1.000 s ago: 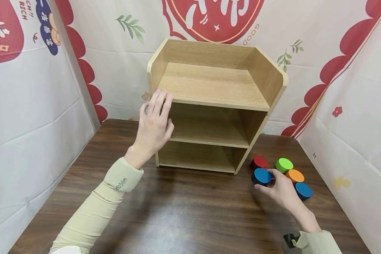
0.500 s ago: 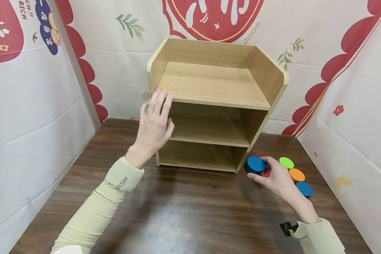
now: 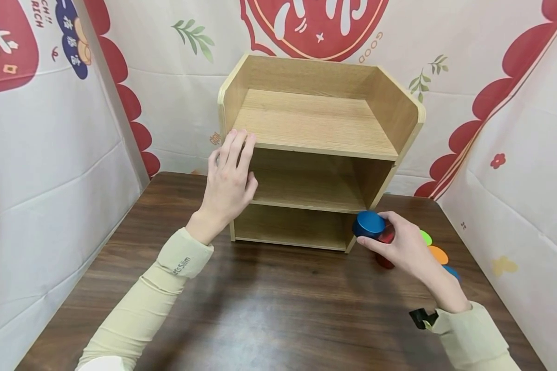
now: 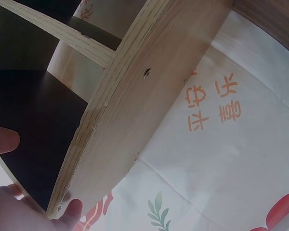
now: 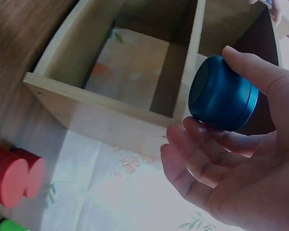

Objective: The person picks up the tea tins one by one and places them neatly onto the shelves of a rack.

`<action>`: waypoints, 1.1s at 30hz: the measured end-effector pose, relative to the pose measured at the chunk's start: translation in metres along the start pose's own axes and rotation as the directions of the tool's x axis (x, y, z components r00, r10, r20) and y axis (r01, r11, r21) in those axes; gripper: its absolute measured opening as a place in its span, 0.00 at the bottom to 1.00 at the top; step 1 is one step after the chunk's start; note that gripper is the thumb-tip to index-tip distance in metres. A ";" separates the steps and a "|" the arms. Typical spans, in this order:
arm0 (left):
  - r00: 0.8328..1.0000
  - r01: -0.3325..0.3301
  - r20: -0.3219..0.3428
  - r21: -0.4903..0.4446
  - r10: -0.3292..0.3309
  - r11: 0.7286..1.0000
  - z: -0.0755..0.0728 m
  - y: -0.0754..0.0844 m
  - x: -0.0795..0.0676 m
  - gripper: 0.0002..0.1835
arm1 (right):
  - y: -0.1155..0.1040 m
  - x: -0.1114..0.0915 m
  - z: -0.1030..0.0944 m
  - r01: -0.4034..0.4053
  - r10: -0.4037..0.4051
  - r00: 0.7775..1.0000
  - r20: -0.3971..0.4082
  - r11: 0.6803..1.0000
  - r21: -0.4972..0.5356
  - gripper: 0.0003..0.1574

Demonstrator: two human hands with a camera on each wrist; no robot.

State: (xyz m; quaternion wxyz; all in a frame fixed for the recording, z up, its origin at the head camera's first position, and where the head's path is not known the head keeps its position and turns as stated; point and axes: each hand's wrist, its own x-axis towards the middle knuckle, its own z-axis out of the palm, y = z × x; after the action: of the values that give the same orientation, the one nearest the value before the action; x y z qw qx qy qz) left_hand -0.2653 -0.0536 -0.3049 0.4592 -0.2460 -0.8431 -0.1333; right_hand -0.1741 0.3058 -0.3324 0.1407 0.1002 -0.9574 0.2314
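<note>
My right hand (image 3: 406,245) pinches a small blue round tin (image 3: 369,223) between thumb and fingers, off the table, overlapping the shelf's lower right front corner in the head view. In the right wrist view the same blue tin (image 5: 223,94) shows a seam near one end, and the other fingers curve below it. A wooden shelf unit (image 3: 315,121) stands at the back of the table. My left hand (image 3: 227,185) rests on its upper left front edge, fingers extended. In the left wrist view, fingertips lie on either side of the side panel (image 4: 120,110).
Two red tins (image 5: 9,178) stand right of the shelf, partly behind my right hand in the head view. A green tin (image 3: 425,237), an orange tin (image 3: 439,254) and another blue tin (image 3: 452,271) are beyond the hand. Printed cloth (image 3: 492,123) walls surround the table (image 3: 278,309).
My right hand has lifted the blue tin and carried it up and left toward the shelf, passing the red tins. The left hand has kept its place on the shelf edge.
</note>
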 end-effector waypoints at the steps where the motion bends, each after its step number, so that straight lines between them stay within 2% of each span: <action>1: 1.000 0.000 -0.002 0.001 0.000 1.000 0.000 0.000 0.000 0.40 | -0.003 0.001 -0.001 0.001 -0.001 1.000 -0.001 1.000 -0.001 0.38; 5: 1.000 -0.005 -0.001 0.001 0.005 1.000 0.001 0.000 0.000 0.39 | -0.012 0.007 -0.003 0.020 -0.020 0.999 -0.026 1.000 0.000 0.36; 10: 1.000 -0.002 0.001 0.002 0.002 1.000 0.000 0.000 0.000 0.39 | -0.025 0.014 -0.008 0.084 -0.083 0.994 -0.067 0.996 0.006 0.33; 20: 1.000 -0.004 -0.003 0.003 0.004 1.000 0.000 0.000 0.000 0.39 | -0.056 0.034 -0.031 0.116 -0.116 0.993 -0.009 0.993 0.027 0.36; 27: 1.000 -0.006 -0.005 0.009 0.006 1.000 0.000 0.000 0.000 0.40 | -0.078 0.047 -0.044 0.156 -0.155 0.987 -0.039 0.988 0.012 0.36; 33: 1.000 -0.004 0.000 0.006 0.004 1.000 0.000 0.000 0.000 0.40 | -0.098 0.061 -0.053 0.176 -0.174 0.983 -0.053 0.983 0.047 0.33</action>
State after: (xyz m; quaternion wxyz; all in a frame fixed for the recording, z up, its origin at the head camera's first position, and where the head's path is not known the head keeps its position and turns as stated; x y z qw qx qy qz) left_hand -0.2652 -0.0539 -0.3054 0.4603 -0.2462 -0.8430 -0.1301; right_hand -0.1942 0.2379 -0.2277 0.1812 0.1820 -0.9349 0.2449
